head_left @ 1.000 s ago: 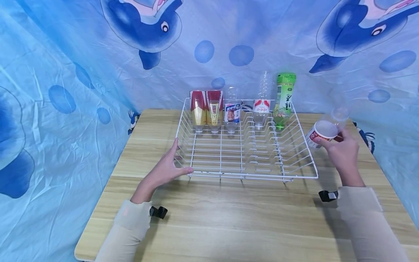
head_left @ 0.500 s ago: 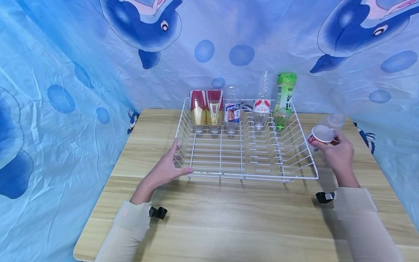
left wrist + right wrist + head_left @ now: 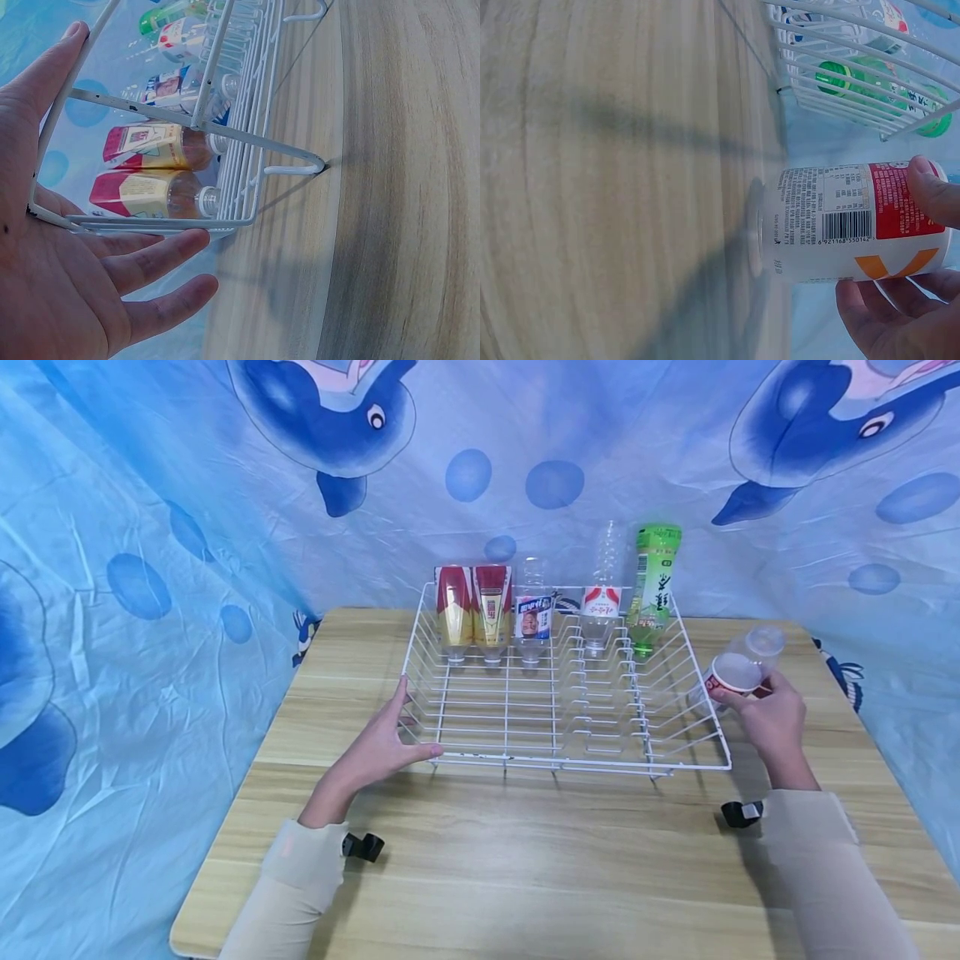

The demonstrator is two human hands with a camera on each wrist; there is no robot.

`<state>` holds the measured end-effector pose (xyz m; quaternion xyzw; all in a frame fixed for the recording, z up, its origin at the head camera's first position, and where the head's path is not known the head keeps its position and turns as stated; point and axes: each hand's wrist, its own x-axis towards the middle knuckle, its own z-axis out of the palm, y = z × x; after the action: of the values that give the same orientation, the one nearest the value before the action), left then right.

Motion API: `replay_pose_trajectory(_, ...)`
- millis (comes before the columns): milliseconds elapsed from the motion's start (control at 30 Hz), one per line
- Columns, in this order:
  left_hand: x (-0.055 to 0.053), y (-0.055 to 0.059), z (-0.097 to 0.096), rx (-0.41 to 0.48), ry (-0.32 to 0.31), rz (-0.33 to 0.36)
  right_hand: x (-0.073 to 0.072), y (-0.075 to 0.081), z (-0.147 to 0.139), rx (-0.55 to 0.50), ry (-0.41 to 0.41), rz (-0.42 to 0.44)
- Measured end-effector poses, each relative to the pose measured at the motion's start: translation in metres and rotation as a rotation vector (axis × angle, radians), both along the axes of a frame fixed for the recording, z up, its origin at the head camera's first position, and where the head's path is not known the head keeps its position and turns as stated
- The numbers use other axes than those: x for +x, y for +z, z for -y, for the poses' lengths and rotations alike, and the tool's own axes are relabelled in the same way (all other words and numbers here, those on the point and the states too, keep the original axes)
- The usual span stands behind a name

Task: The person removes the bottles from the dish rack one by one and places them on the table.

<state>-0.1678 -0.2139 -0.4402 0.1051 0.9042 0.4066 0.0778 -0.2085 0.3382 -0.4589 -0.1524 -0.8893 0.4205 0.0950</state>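
My right hand [image 3: 776,714] holds a plastic bottle [image 3: 733,672] with a white and red label, to the right of the rack. In the right wrist view, my thumb presses on the red part of the bottle [image 3: 847,221] and my fingers curl beneath. Its lower end is close over the table; its clear end points up. My left hand [image 3: 375,747] rests at the front left corner of a white wire dish rack [image 3: 570,764]. The left wrist view has the thumb and fingers [image 3: 154,262] spread along the wires, extended rather than curled.
Several bottles stand neck-down along the rack's back: two red-and-yellow bottles [image 3: 474,614], a clear one with a blue label [image 3: 532,618], another with a red-white label [image 3: 600,606], and a green one [image 3: 652,589]. Behind the wooden table [image 3: 517,860] hangs a blue dolphin-print sheet [image 3: 555,539].
My right hand has brought the bottle leftward and slightly lower, closer to the rack's right side. My left hand has stayed at the rack's corner.
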Motion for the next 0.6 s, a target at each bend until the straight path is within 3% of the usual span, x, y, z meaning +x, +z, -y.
replay_pose_trajectory(600,0.0002,0.0004,-0.0005,0.007,0.002,0.010,-0.0022,-0.0056,0.0015,-0.047,-0.001,0.010)
